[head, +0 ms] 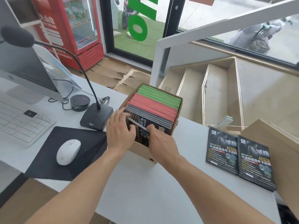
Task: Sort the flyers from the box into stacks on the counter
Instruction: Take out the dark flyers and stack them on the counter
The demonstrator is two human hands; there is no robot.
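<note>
The white counter is spreading across the lower half of the view, carrying everything the task concerns. Near its far edge a cardboard box is sitting, packed with upright flyers: green ones at the back, pink ones in the middle, and dark glossy flyers at the near end. To the right of the box, two stacks of dark flyers are lying flat side by side, their edges touching, near another piece of cardboard at the counter's right end. To the left, a black mouse pad is holding a white mouse, with a desk microphone standing just beyond it and a white keyboard further left.

Both hands are reaching into the box's near end. The left hand is resting on the dark flyers, its fingers curled over their top edges and parting them. The right hand is pressing beside it, its fingers tucked down among the same flyers; whether they are pinching a single sheet cannot be told.
</note>
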